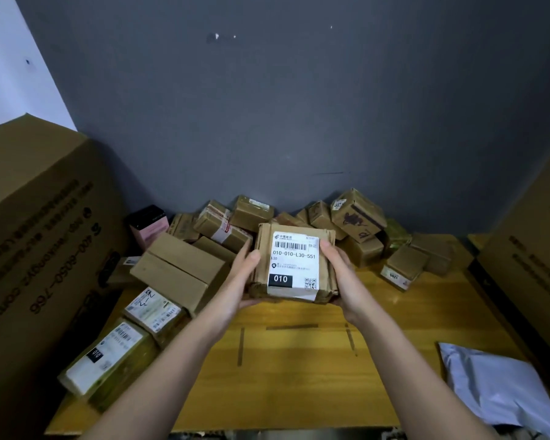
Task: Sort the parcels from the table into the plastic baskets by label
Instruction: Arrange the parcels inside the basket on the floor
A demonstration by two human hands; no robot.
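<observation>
A small cardboard parcel with a white label reading 010-010-L30-551 and a black 010 box is held up above the wooden table. My left hand grips its left side, thumb on the front. My right hand grips its right side, thumb at the label's upper corner. A heap of brown parcels lies behind it against the grey wall. More labelled parcels lie on the table's left. No plastic basket is in view.
A large cardboard box stands at the left edge of the table and another at the right. A grey plastic mailer bag lies at the near right. A pink box sits at the back left.
</observation>
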